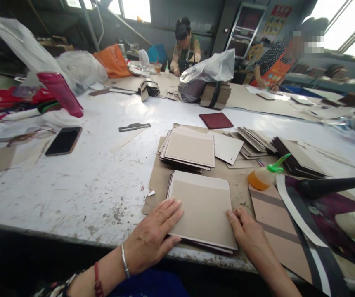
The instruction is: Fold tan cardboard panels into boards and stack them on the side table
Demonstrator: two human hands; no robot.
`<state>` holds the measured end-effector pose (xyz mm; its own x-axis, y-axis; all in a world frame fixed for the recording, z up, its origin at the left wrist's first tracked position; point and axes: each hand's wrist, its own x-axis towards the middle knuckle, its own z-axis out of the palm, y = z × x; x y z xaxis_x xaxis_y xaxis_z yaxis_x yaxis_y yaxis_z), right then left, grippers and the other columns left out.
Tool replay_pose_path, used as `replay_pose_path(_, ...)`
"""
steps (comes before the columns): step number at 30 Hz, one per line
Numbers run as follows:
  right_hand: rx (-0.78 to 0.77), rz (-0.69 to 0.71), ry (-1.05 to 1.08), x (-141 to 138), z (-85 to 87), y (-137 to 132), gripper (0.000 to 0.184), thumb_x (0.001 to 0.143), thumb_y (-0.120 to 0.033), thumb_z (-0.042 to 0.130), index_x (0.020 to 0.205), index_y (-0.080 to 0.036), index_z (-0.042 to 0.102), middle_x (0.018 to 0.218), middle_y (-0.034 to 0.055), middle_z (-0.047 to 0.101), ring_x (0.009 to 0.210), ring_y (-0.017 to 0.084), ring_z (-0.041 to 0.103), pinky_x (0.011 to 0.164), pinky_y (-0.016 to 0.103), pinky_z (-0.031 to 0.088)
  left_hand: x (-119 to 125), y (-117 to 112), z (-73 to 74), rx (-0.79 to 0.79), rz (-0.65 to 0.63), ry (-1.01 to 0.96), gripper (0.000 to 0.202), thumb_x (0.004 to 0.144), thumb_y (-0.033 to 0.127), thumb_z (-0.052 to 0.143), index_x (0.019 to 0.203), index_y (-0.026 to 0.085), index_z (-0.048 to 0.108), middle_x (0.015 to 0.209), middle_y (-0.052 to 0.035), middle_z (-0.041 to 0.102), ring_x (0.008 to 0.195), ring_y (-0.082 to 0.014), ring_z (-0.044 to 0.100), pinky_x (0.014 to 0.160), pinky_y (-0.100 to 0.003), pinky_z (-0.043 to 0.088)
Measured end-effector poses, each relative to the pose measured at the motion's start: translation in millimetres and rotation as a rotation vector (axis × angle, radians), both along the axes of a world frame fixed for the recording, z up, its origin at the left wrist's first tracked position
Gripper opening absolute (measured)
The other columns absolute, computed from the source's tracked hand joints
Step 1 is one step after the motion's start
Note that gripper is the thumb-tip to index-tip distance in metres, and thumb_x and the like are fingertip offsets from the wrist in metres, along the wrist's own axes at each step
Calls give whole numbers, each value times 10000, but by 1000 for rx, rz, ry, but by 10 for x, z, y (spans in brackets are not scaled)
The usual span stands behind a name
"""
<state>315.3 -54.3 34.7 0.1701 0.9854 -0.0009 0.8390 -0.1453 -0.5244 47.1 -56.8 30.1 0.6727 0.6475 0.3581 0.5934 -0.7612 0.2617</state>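
A: I've got both hands down on the near stack of cards [202, 210]. Left hand [152, 237] lies flat, fingers spread, palm pressing the stack's left edge. Right hand [247, 231] is flat too, fingertips on the right edge. Neither one grips anything.

B: So what step is this?

A: Squaring up, I'd say: the hands bracket the stack from both sides at the table [81, 194] edge. A next move would call for even pressure, since the lower sheets peek out crooked beneath.

B: Materials?

A: Matte grey-brown board, stiff, rectangular, a paler strip along the far edge. Beyond the hands sits a second stack [190, 148], same board with rounded corners. Just past the right hand stands a glue bottle [266, 175], orange with a green nozzle, tilted. Further off, a dark red cover [216, 120]. Far left of the left hand, a phone [63, 140], glossy black.
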Motion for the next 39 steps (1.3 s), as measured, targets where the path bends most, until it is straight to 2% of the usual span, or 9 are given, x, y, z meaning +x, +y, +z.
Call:
replay_pose_path(4,-12,13,10,35,-42,-9,300,776,-506,323,666,-241,408,608,43,574,562,219,551,520,299,367,13,1,-18,55,5,-7,484,861,230,418,1312,93,305,1353,-144,329,1277,-260,231,996,-458,342)
replay_pose_path(14,-1,1,43,-41,65,-38,276,807,-461,313,649,-239,356,573,11,530,554,193,535,546,281,359,18,17,-75,212,34,56,504,850,270,440,1308,95,324,1344,-122,350,1251,-261,293,953,-408,388)
replay_pose_path(21,-34,43,27,-14,85,-1,274,784,-464,330,634,-236,357,555,9,516,538,184,522,531,272,356,6,19,-84,188,25,56,488,856,265,437,1305,108,329,1359,-118,326,1258,-263,281,962,-432,379)
replay_pose_path(25,-26,5,24,-31,83,-2,302,751,-504,316,618,-237,363,550,8,512,543,190,525,551,287,364,8,18,-68,146,31,63,447,871,233,411,1294,105,339,1368,-124,309,1274,-263,243,971,-469,366)
replay_pose_path(29,-55,-6,13,37,18,27,339,710,-562,344,633,-240,414,595,26,560,580,211,561,561,296,395,3,9,-62,78,31,64,458,873,275,416,1287,94,342,1370,-131,303,1291,-256,195,1005,-467,332)
replay_pose_path(33,-109,55,-6,138,-43,78,348,703,-582,367,624,-247,422,578,24,573,561,213,573,525,285,411,-8,-6,-55,49,35,60,471,875,319,408,1283,93,342,1360,-133,322,1294,-248,185,1019,-464,316)
replay_pose_path(36,-95,71,-38,133,-26,79,346,698,-582,369,612,-248,405,556,16,556,523,205,557,521,285,406,-6,-15,-55,43,36,51,472,874,324,412,1278,89,346,1354,-138,330,1294,-249,185,1025,-466,307)
replay_pose_path(39,-59,28,-66,52,33,52,335,684,-570,349,602,-247,383,529,12,528,495,201,532,513,290,387,7,-20,-63,42,29,35,470,872,312,422,1273,79,349,1346,-151,340,1292,-255,192,1023,-476,303)
